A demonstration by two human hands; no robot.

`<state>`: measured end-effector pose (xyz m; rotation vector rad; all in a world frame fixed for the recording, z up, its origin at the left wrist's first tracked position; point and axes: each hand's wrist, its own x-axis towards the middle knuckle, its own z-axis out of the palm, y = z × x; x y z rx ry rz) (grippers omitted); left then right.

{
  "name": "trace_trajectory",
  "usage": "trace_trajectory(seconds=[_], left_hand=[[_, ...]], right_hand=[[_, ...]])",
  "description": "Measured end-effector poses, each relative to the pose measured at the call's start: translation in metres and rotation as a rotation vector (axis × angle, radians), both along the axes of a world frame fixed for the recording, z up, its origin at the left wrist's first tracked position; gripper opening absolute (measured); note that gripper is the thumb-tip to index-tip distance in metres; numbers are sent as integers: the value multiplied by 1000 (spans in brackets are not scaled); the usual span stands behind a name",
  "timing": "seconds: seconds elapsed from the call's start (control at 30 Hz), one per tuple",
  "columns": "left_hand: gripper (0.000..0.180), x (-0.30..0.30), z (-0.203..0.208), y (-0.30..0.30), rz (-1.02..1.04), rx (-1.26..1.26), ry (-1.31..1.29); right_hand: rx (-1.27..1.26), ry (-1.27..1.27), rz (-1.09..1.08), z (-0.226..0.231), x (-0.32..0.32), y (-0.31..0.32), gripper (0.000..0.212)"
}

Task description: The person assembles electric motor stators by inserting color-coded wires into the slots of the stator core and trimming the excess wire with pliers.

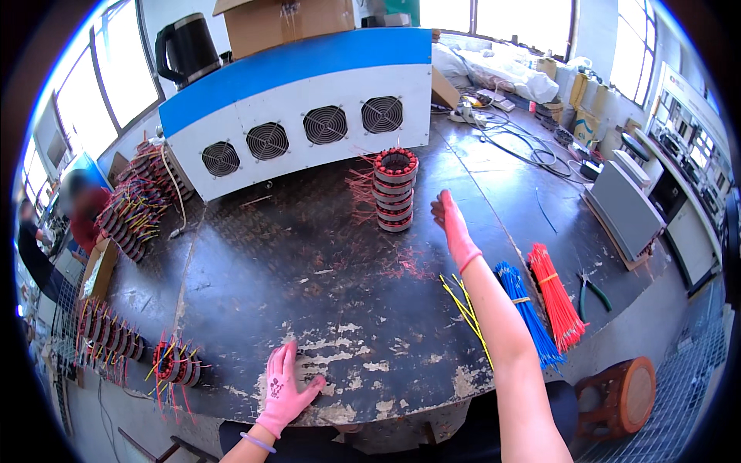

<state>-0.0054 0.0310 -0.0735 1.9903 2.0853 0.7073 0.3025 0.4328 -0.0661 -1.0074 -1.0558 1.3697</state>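
Note:
My left hand [285, 392], in a pink glove, rests near the table's front edge with its fingers stretched out and nothing in it. My right hand [455, 230], also gloved in pink, reaches far over the table, fingers extended and empty. Just left of it, and apart from it, stands a stack of ring-shaped motor stators [395, 194] with red windings and thin red wires sticking out to the left. Beside my right forearm lie a few yellow wires [466, 315], a tied bundle of blue wires [526, 310] and a tied bundle of red wires [557, 299].
Green-handled pliers [594, 295] lie at the right. Wired stators [177, 364] line the left front edge; more are piled [139, 202] at back left. A white-and-blue cabinet with fans [301, 158] stands behind. A wooden stool [621, 397] is at lower right. Two people [86, 208] are far left.

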Motion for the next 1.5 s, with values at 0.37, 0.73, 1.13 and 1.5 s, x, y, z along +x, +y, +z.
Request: trace_trajectory(seconds=[0.37, 0.73, 1.13, 1.5], left_hand=[[94, -3, 15, 0, 26, -71, -14], [97, -4, 17, 0, 10, -56, -20], [94, -5, 12, -3, -3, -7, -64], [96, -21, -8, -3, 36, 154, -125]], right_hand=[[-60, 424, 262, -4, -90, 69, 79], [-211, 265, 230, 34, -113, -21, 82], [1021, -860, 49, 117, -75, -95, 66], [1360, -1052, 258, 133, -60, -212, 33]])
